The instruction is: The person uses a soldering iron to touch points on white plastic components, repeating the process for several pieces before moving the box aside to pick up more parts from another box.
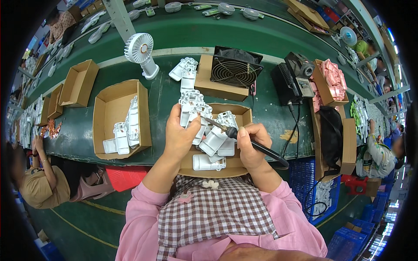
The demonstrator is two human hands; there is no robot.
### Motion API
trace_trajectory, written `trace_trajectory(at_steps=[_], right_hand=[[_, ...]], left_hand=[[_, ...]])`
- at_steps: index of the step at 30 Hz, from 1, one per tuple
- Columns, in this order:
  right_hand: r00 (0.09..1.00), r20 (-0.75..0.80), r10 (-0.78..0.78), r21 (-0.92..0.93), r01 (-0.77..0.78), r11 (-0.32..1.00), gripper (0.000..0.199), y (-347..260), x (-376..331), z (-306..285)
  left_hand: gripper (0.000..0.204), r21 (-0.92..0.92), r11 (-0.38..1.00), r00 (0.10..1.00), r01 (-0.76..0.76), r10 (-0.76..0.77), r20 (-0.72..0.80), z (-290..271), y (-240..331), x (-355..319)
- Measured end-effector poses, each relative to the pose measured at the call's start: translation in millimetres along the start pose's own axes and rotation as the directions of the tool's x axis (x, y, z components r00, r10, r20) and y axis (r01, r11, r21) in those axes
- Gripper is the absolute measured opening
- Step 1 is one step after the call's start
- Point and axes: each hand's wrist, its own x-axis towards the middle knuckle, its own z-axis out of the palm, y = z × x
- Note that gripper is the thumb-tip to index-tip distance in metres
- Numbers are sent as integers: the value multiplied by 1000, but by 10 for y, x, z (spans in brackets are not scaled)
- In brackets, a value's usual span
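Note:
My left hand (180,131) is closed on a white plastic housing (188,114), its thumb and fingers pinching the near end. In my right hand (254,145) is a soldering iron (231,132) with a dark handle, gripped like a pen. The iron's metal tip points left and reaches the housing beside my left thumb; whether it touches cannot be made out. Below both hands stands a cardboard box (244,112) with several white housings (214,140) in it. More white housings (188,73) lie in a row just beyond my left hand.
To the left, an open cardboard box (101,114) holds a few white housings. A small white fan (140,48) stands behind it. Farther back sit a black box fan (236,67) and, rightward, a black soldering station (289,80) whose cable hangs near my right hand. Co-workers sit at both sides.

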Motion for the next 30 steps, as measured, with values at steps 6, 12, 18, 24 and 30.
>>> trace_trajectory(at_steps=[6,12,18,24,30], right_hand=[[999,-40,27,39,-25,999,13,7,-17,-6],[999,-39,18,27,-17,999,13,19,-5,-9],[1000,-21,14,3,-14,1000,14,20,5,-13],[996,-64,64,51,-60,997,15,-7,2,4],[995,-59,85,73,-81,994,14,-10,12,12]], left_hand=[[32,-18,1000,1000,20,-20,20,-8,-12,2],[32,-23,999,999,44,-43,33,8,-2,0],[33,-2,999,999,39,-39,24,29,24,-11],[34,47,999,1000,22,-23,20,3,-35,5],[33,5,999,999,39,-39,17,33,6,-4]])
